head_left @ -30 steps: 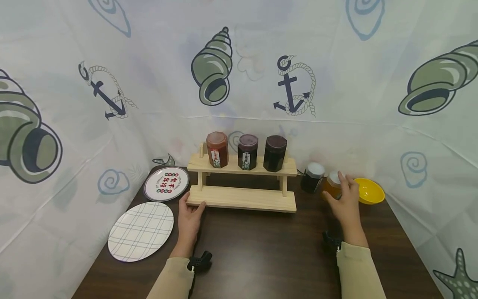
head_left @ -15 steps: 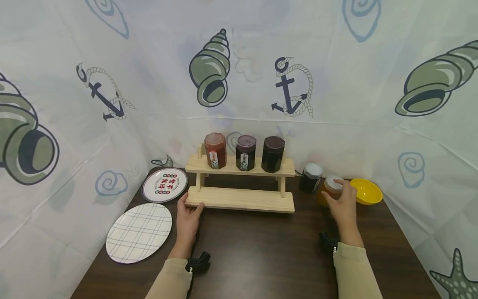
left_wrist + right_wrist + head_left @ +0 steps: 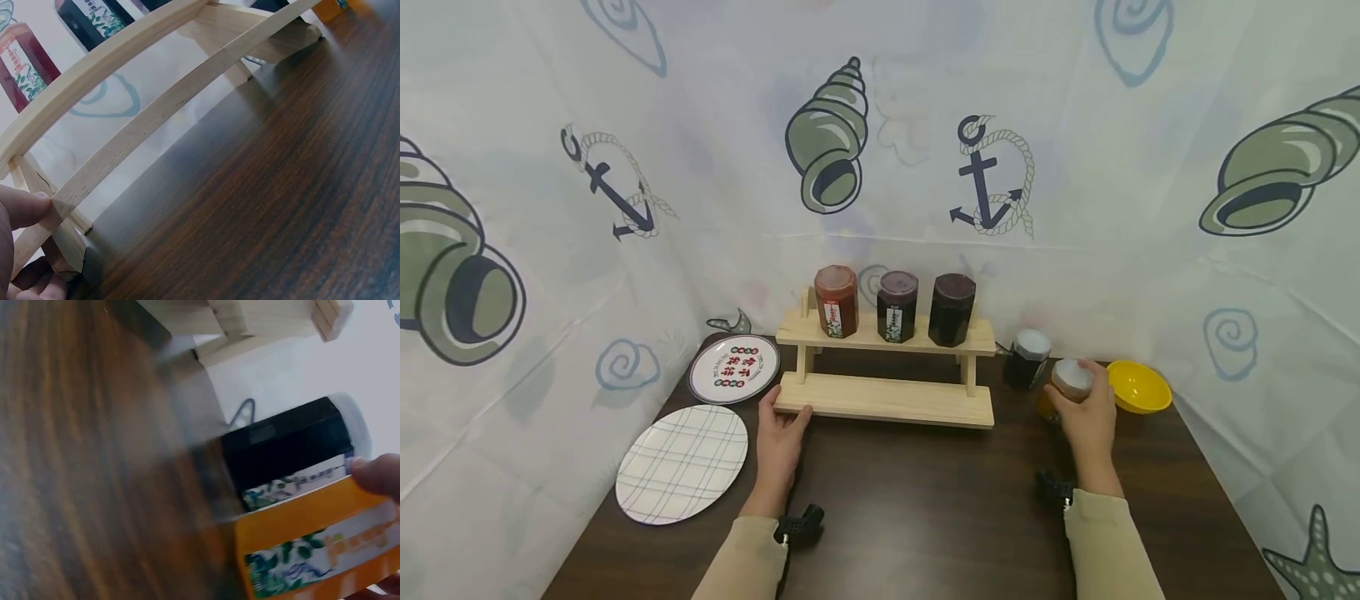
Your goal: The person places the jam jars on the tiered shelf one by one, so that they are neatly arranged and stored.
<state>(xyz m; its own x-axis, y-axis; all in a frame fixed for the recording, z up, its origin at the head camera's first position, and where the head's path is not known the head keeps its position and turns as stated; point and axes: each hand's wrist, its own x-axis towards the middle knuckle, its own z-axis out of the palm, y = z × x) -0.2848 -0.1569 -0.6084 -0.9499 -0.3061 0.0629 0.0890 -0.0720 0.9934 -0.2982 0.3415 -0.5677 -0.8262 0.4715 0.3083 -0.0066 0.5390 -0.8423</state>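
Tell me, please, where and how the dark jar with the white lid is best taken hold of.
I'd grip the dark jar round its upper body, just below the white lid, probably from above and in front: it stands upright and straight-sided, with the wooden rack to its left and the orange jar close on its right.

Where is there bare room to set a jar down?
Bare: the lower shelf, right of the left hand; the table in front, between the sleeves. Crowded: back right, where a dark jar, the orange jar in the right hand and the yellow bowl sit close; the upper shelf, holding three jars; far left, with two plates.
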